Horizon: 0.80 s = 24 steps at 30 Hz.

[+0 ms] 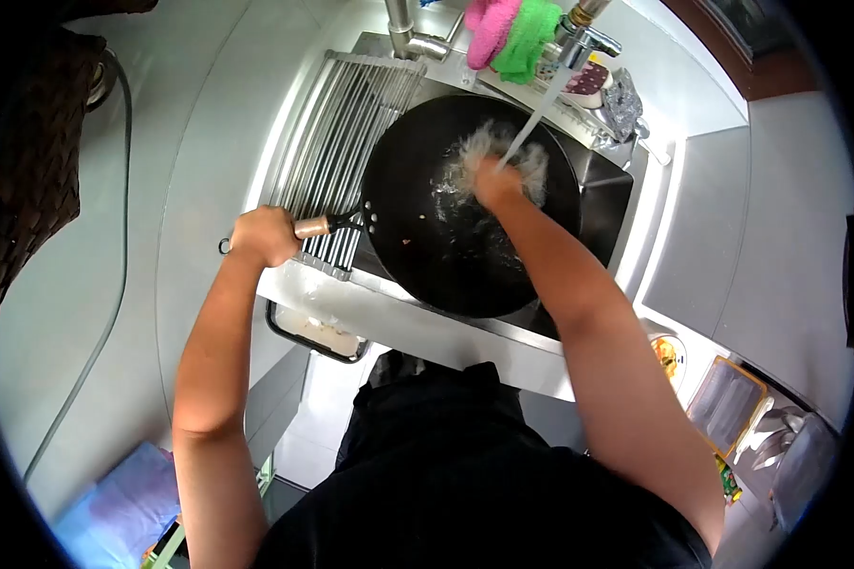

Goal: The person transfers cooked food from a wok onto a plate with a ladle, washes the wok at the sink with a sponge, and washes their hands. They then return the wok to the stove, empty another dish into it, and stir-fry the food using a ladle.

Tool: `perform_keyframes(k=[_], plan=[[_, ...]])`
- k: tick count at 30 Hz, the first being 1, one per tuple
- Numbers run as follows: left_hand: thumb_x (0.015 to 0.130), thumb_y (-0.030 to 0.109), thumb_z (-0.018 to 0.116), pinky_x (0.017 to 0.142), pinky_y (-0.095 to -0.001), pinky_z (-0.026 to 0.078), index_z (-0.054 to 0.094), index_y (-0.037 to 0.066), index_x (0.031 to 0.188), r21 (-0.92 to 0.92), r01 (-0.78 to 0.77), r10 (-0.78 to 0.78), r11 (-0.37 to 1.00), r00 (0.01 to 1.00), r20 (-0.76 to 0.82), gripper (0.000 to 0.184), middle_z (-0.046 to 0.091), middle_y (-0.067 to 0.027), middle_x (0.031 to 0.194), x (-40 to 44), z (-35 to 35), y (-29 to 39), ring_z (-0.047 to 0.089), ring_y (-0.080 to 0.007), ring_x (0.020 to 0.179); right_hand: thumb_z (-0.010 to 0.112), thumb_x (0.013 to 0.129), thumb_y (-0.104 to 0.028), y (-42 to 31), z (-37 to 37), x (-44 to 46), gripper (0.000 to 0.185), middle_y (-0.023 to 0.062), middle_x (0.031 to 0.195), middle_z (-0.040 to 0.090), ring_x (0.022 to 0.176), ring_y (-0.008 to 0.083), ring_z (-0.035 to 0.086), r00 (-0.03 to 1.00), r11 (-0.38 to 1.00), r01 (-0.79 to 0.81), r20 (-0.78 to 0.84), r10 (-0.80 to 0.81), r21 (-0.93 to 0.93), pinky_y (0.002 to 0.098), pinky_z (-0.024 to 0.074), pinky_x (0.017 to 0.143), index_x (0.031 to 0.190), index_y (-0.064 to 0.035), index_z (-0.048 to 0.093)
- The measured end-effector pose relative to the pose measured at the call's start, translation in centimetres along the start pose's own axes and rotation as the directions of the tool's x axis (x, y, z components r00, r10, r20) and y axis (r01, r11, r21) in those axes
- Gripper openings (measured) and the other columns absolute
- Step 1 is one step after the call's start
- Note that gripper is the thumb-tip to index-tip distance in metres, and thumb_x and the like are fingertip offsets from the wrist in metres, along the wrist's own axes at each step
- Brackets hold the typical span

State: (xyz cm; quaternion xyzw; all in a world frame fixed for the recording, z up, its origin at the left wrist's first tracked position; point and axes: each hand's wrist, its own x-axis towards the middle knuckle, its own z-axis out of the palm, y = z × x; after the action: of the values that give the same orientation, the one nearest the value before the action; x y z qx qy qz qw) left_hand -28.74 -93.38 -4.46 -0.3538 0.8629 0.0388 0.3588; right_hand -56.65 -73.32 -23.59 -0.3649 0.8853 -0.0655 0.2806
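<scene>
A large black wok (417,256) rests over the sink, with water in its bottom and a few small food bits. My left hand (264,235) is wrapped round its wooden handle (311,228), left of the pan. Inside the wok, my right hand (496,183) is low under the stream from the faucet (579,45). Pale splash and motion blur hide its fingers, so whether it holds anything I cannot tell. A roll-up metal drying rack (337,123) lies across the left side of the sink, partly under the handle.
Pink (491,30) and green cloths (529,40) hang behind the wok. The dark sink basin (605,194) shows at its right. A black-rimmed tray (315,332) sits below the counter edge. A plastic container (727,403) stands lower right; a woven basket (33,171) is far left.
</scene>
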Motion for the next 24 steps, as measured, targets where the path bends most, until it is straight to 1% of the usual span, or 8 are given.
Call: perform_keyframes(k=[3, 5, 9, 12, 15, 19, 22, 24], plan=[[0.073, 0.019, 0.056, 0.083, -0.0403, 0.054, 0.071, 0.008, 0.095, 0.027, 0.007, -0.009, 1.000, 0.999, 0.051, 0.029, 0.069, -0.0142, 0.099, -0.5, -1.2, 0.6, 0.066, -0.0315, 0.093, 0.066, 0.086, -0.029, -4.1, 1.3, 3.0, 0.027, 0.0127, 0.102, 0.065, 0.091, 0.0346, 0.062, 0.922, 0.872, 0.173, -0.387, 0.021, 0.458, 0.0429, 0.0480, 0.080, 0.105, -0.0108, 0.060], [0.072, 0.019, 0.057, 0.083, -0.0402, 0.054, 0.071, 0.008, 0.095, 0.048, 0.006, -0.009, 0.999, 0.998, 0.066, 0.029, 0.069, -0.0142, 0.099, -0.2, -1.1, 0.5, 0.066, -0.0312, 0.094, 0.069, 0.084, -0.019, -9.2, 2.3, 2.9, 0.019, 0.0068, 0.077, 0.060, 0.070, 0.0215, 0.058, 0.940, 0.531, 0.300, -0.340, -0.023, 0.793, 0.0356, 0.0473, 0.067, 0.095, -0.0109, 0.055], [0.072, 0.018, 0.056, 0.084, -0.0401, 0.053, 0.071, 0.008, 0.097, 0.049, 0.005, -0.009, 0.999, 0.997, 0.083, 0.030, 0.069, -0.0141, 0.100, 0.6, -0.7, 0.0, 0.066, -0.0310, 0.094, 0.068, 0.086, -0.017, -13.2, 1.2, -2.6, 0.015, -0.0020, 0.074, 0.054, 0.068, 0.0091, 0.050, 0.909, 0.313, 0.241, -0.100, -0.405, 0.919, 0.0278, 0.0428, 0.062, 0.088, -0.0104, 0.055], [0.073, 0.018, 0.056, 0.085, -0.0400, 0.053, 0.071, 0.007, 0.097, 0.047, -0.004, 0.000, 0.999, 0.996, 0.090, 0.030, 0.069, -0.0143, 0.101, 0.6, -0.4, 0.0, 0.066, -0.0312, 0.095, 0.067, 0.086, -0.016, -11.3, 2.9, -7.3, 0.014, -0.0040, 0.073, 0.051, 0.071, 0.0060, 0.046, 0.674, 0.192, 0.198, 0.009, -0.739, 0.961, 0.0261, 0.0400, 0.063, 0.085, -0.0096, 0.054], [0.073, 0.017, 0.056, 0.086, -0.0399, 0.053, 0.071, 0.007, 0.097, 0.035, -0.030, 0.027, 0.999, 0.996, 0.084, 0.030, 0.069, -0.0147, 0.101, 0.2, -0.5, 0.1, 0.066, -0.0312, 0.096, 0.066, 0.085, -0.017, -7.8, -0.4, -11.9, 0.015, -0.0045, 0.074, 0.052, 0.072, 0.0063, 0.045, 0.497, 0.536, 0.185, 0.392, -0.774, 0.823, 0.0268, 0.0399, 0.064, 0.085, -0.0079, 0.054], [0.073, 0.018, 0.057, 0.086, -0.0399, 0.052, 0.071, 0.009, 0.098, 0.019, -0.030, 0.028, 0.999, 0.998, 0.060, 0.030, 0.069, -0.0144, 0.100, 0.3, 0.1, 0.1, 0.066, -0.0316, 0.096, 0.068, 0.081, -0.020, 0.1, -1.5, -13.3, 0.017, -0.0004, 0.072, 0.054, 0.073, 0.0120, 0.047, 0.201, 0.720, 0.391, 0.710, -0.675, 0.574, 0.0325, 0.0428, 0.067, 0.083, -0.0076, 0.056], [0.073, 0.018, 0.056, 0.085, -0.0391, 0.053, 0.072, 0.010, 0.098, 0.043, -0.036, 0.034, 0.998, 0.998, 0.050, 0.030, 0.069, -0.0136, 0.099, 0.4, -0.3, 0.3, 0.066, -0.0308, 0.095, 0.065, 0.079, -0.033, 4.3, -4.3, -11.4, 0.039, 0.0110, 0.101, 0.068, 0.098, 0.0298, 0.063, 0.405, 0.598, 0.767, 0.899, -0.167, -0.234, 0.0469, 0.0479, 0.077, 0.110, -0.0095, 0.068], [0.073, 0.018, 0.056, 0.085, -0.0385, 0.053, 0.072, 0.011, 0.098, 0.071, -0.043, 0.040, 0.997, 0.998, 0.050, 0.030, 0.070, -0.0134, 0.099, 0.3, -1.0, 0.5, 0.066, -0.0301, 0.095, 0.066, 0.080, -0.032, 5.1, -6.6, -9.9, 0.043, 0.0047, 0.123, 0.059, 0.114, 0.0249, 0.056, 0.830, 0.644, 0.406, 0.557, 0.038, -0.649, 0.0555, 0.0453, 0.081, 0.118, -0.0126, 0.064]])
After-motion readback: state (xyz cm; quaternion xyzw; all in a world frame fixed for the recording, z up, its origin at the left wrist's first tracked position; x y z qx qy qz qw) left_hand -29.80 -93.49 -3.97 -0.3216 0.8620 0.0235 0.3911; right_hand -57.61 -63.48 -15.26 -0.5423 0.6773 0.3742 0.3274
